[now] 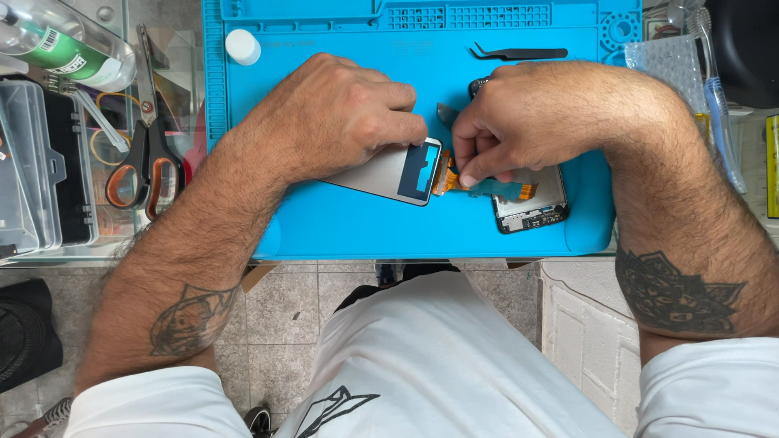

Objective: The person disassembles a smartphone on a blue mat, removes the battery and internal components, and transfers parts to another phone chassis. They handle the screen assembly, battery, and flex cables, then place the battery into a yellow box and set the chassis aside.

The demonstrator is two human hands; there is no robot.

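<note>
Head view looks straight down on a glass bench (97, 251) with a blue work mat (365, 219) on it; grey tiled floor shows below the bench edge. Person wears a white shirt, both forearms tattooed.

Left hand (341, 113) lies palm down at about 10 o'clock from mat centre, fingers curled and pressing on a grey screen panel (393, 174) that lies flat on the mat, so its grip is closed down on the panel rather than open. Right hand (527, 122) sits at about 2 o'clock, thumb and forefinger pinched narrow on an orange flex cable (445, 180) running from the panel's right edge toward an opened phone body (531, 207) at 4 o'clock. Panel and phone body lie just beside each other, joined by the cable.

Black tweezers (519, 53) lie at 1 o'clock on the mat, white round cap (243, 46) at 11 o'clock. Off the mat at 9 o'clock: orange-handled scissors (146, 154), clear plastic boxes (32, 170), a green-labelled bottle (65, 49) at the top left corner.

Most of the phone body is hidden under the right hand. A dark thing behind the right fingers is too covered to name. Items along the right edge are cut off and hard to make out.
</note>
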